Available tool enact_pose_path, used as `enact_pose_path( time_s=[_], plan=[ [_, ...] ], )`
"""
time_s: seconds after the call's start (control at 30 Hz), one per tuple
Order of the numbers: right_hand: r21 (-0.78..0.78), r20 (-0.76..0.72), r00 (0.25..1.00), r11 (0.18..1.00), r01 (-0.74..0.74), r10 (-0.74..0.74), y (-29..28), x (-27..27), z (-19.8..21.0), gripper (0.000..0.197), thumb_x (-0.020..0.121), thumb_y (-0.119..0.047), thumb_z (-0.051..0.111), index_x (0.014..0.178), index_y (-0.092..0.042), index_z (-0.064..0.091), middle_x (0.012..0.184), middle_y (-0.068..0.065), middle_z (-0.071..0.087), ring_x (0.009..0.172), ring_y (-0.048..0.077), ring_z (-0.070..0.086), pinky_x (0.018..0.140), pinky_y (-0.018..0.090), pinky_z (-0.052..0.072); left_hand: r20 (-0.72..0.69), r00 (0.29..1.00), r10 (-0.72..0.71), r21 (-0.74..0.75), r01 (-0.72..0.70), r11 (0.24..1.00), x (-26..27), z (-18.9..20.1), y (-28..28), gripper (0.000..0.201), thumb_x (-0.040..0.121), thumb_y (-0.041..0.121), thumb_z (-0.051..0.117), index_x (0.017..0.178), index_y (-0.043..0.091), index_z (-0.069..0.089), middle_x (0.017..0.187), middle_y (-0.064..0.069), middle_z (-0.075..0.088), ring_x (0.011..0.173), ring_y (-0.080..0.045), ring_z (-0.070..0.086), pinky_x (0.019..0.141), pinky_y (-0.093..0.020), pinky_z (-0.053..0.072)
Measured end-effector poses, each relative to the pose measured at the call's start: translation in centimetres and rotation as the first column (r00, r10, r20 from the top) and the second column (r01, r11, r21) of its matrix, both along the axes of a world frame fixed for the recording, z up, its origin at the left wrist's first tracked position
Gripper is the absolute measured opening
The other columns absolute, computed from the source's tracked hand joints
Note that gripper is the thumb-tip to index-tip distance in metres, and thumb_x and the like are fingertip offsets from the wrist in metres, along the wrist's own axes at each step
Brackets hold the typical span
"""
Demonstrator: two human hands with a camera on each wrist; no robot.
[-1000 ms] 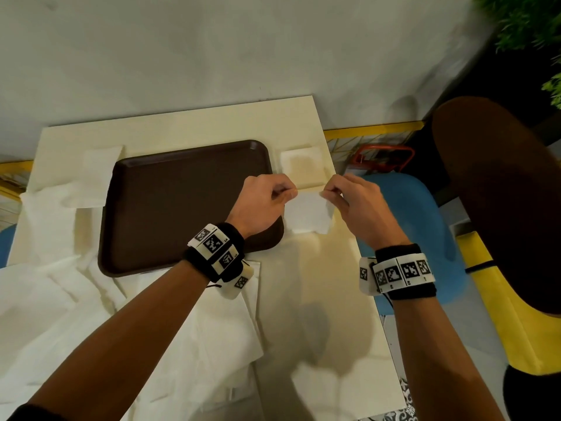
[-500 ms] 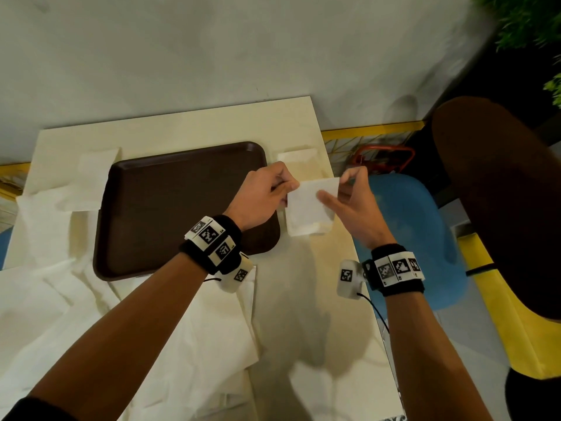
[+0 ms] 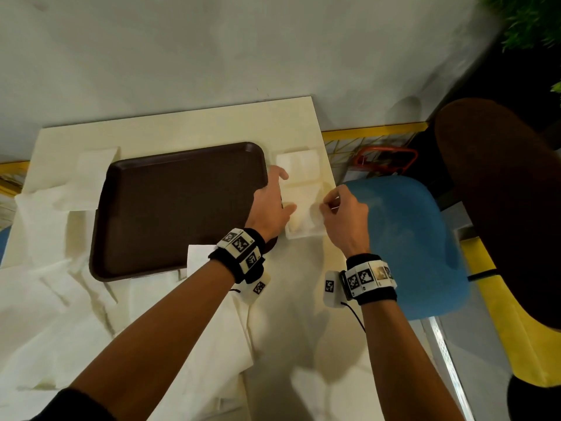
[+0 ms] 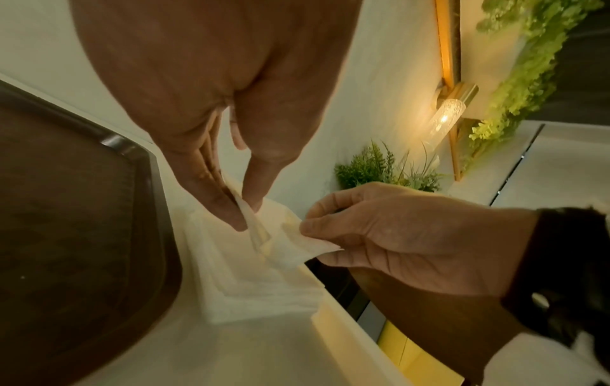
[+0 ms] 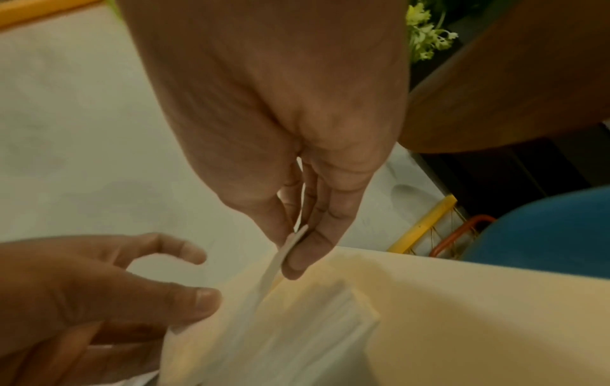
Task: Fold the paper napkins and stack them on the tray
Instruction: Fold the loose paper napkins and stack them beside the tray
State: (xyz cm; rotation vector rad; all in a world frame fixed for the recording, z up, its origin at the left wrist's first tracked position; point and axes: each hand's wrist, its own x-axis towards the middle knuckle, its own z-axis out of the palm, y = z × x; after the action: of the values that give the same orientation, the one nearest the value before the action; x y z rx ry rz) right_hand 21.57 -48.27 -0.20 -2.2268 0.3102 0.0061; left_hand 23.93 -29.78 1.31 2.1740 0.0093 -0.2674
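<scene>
— What changed in the last second?

— The napkin (image 3: 303, 212) was held up off the desk (image 3: 212, 123) between both hands a moment ago. Now it sits low, on or just above the folded pile (image 3: 299, 165) right of the tray (image 3: 176, 208). I can't tell if it touches.

— So it's being set down there, not on the tray?

— That's my reading. The tray holds nothing, so the stacking step is not yet done for any napkin.

— And the hands?

— The left hand (image 3: 270, 208) pinches the napkin's near left edge between thumb and fingers (image 4: 231, 209); its other fingers are loosely spread. The right hand (image 3: 343, 214) pinches the right edge between thumb and forefinger, the rest curled.

— Is the fold finished?

— It looks folded small, though the paper buckles between the two pinches. Pressing it flat seems the likely next need.

— Counts?

— One tray. One napkin in hand. One pile under it, sheets too blurred to count. One small folded piece (image 3: 97, 159) at the tray's far left corner. A loose spread of unfolded napkins (image 3: 60, 314) on the left and near side; no telling how many. Two hands, both busy.
</scene>
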Motion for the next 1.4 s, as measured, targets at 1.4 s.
enact_pose_path(
  time_s=[1.4],
  plan=[
    [-0.193, -0.216, 0.971, 0.970, -0.150, 0.107, 17.7, -20.6, 0.3, 0.035, 0.101, -0.045, 0.070, 0.124, -0.023, 0.056, 0.116, 0.000, 0.065, 0.108, 0.025, 0.064, 0.089, 0.041, 0.055, -0.056, 0.995, -0.081, 0.429, 0.098, 0.898, -19.8, -1.6, 19.5, 0.046, 0.099, 0.034, 0.073, 0.139, 0.019, 0.057, 0.139, -0.002, 0.054, 0.128, -0.029, 0.050, 0.106, -0.043, 0.048]
  ],
)
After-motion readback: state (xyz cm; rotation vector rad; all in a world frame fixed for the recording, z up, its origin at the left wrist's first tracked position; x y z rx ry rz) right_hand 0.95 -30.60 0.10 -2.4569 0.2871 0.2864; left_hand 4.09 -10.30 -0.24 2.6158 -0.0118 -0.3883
